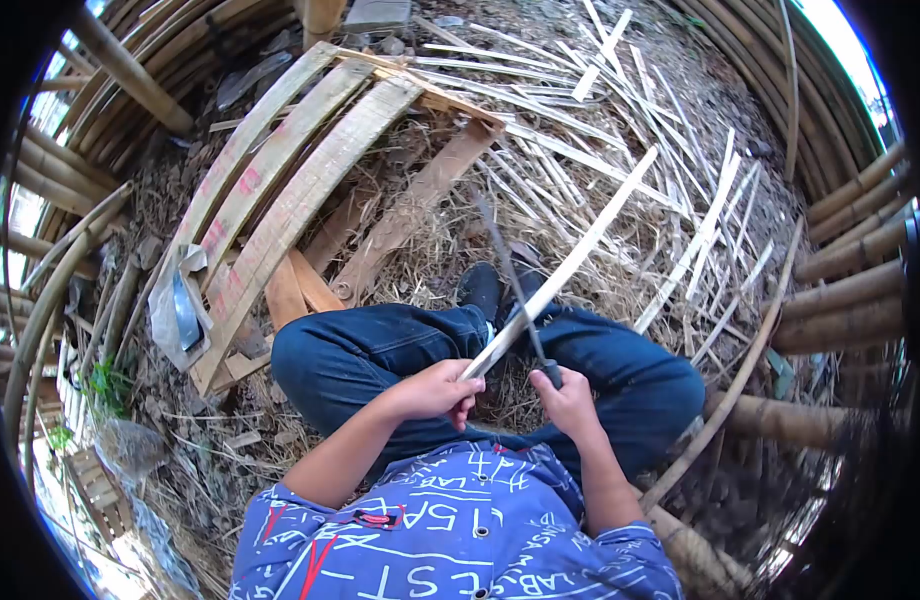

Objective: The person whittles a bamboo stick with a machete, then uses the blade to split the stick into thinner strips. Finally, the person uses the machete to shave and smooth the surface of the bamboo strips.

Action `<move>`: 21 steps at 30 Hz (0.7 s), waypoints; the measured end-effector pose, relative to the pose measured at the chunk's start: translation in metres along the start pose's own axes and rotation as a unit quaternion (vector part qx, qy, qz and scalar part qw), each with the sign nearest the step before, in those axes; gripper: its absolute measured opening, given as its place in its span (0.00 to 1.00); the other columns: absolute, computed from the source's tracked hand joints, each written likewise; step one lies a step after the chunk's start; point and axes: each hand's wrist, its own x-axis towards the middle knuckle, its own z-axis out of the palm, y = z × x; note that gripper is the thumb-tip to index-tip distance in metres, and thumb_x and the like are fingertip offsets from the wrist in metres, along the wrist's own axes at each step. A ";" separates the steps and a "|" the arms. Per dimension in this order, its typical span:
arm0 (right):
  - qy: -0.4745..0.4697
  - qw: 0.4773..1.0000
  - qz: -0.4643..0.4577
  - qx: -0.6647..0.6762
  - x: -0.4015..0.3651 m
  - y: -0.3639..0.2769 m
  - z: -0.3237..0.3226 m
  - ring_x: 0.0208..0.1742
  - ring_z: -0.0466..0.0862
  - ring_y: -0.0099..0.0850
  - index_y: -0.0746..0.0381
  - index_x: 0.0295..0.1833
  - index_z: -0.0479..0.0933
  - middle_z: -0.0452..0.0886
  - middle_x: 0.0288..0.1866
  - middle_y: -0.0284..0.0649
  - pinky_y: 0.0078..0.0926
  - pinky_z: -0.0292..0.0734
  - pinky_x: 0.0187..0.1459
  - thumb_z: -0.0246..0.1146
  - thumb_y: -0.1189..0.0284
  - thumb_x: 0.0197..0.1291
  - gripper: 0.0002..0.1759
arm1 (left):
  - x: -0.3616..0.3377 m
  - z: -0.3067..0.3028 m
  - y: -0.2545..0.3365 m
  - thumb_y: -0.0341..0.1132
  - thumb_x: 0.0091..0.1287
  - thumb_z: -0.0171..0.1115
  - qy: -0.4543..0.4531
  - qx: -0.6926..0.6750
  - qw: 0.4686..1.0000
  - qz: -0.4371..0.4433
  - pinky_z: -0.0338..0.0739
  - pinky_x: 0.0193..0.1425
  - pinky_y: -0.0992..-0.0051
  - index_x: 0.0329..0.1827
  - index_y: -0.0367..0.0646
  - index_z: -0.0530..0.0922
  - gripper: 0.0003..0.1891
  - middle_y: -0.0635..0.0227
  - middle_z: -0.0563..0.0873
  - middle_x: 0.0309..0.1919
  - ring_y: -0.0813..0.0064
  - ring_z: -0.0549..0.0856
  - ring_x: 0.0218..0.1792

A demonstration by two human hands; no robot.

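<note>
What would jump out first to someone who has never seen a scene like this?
Probably the crossing in the middle: a long pale wooden strip in the left hand and a long, thin dark blade in the right hand, above blue-jeaned legs. Next, the many loose pale strips strewn over the ground at upper right, and the slatted wooden frame with red marks at upper left.

Crossed strip (587, 245) and blade (504, 258) block passage between the knees (670, 388).
</note>
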 end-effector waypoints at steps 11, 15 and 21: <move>-0.046 0.989 -0.065 -0.128 -0.034 -0.031 0.010 0.21 0.81 0.36 0.70 0.31 0.79 0.78 0.19 0.50 0.35 0.73 0.27 0.67 0.56 0.61 0.24 | 0.005 0.007 -0.001 0.50 0.65 0.68 0.060 -0.032 0.998 -0.007 0.68 0.19 0.81 0.38 0.45 0.73 0.19 0.78 0.69 0.21 0.85 0.69 0.16; -0.064 0.972 -0.109 -0.200 -0.019 -0.025 0.002 0.28 0.84 0.51 0.71 0.32 0.80 0.80 0.22 0.55 0.43 0.76 0.32 0.66 0.50 0.60 0.29 | -0.003 0.005 0.008 0.47 0.66 0.67 0.096 0.038 0.995 0.005 0.68 0.19 0.81 0.37 0.45 0.73 0.16 0.80 0.69 0.21 0.88 0.69 0.18; -0.071 0.954 -0.124 -0.262 -0.008 -0.025 0.005 0.32 0.84 0.55 0.69 0.32 0.78 0.81 0.24 0.57 0.48 0.77 0.35 0.65 0.47 0.59 0.31 | -0.007 0.013 0.006 0.40 0.73 0.59 0.094 0.058 0.994 0.007 0.67 0.18 0.82 0.40 0.41 0.74 0.10 0.79 0.69 0.21 0.87 0.69 0.17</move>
